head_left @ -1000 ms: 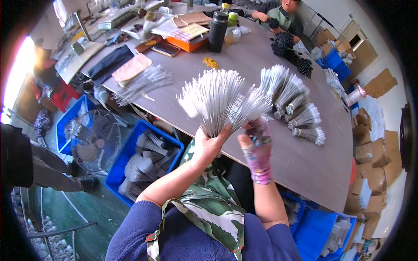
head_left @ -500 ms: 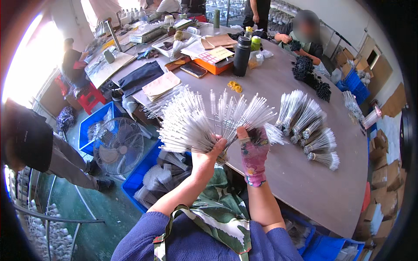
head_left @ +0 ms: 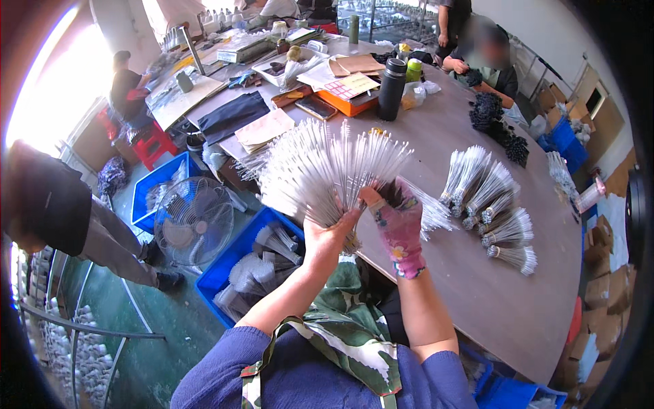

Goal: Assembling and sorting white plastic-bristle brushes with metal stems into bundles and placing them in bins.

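A thick fan of thin wire brushes (head_left: 300,170) with white bristles stands up in front of me, tips splayed outward. My left hand (head_left: 328,238), bare, is closed around their wire stems, thumb across the front. On the fan's right side, my right hand (head_left: 400,235) wears a pink flowered glove with bare fingertips. Its thumb presses on the stems, and its other fingers are partly hidden behind. Several tied bundles of similar brushes (head_left: 512,228) lie in an arc on the brown table (head_left: 456,286) to the right. More loose brushes (head_left: 430,213) lie just behind my right hand.
A blue crate (head_left: 211,290) of brush bundles stands low at left, beside a floor fan (head_left: 193,221). Farther back on the table are a black bottle (head_left: 392,88), a phone (head_left: 315,107) and papers. A co-worker (head_left: 487,68) sits across at right; a person (head_left: 61,204) stands at left.
The two parts of the brush fan have come together into one narrower fan. My right hand has tilted inward against it. The whole view has shifted slightly.
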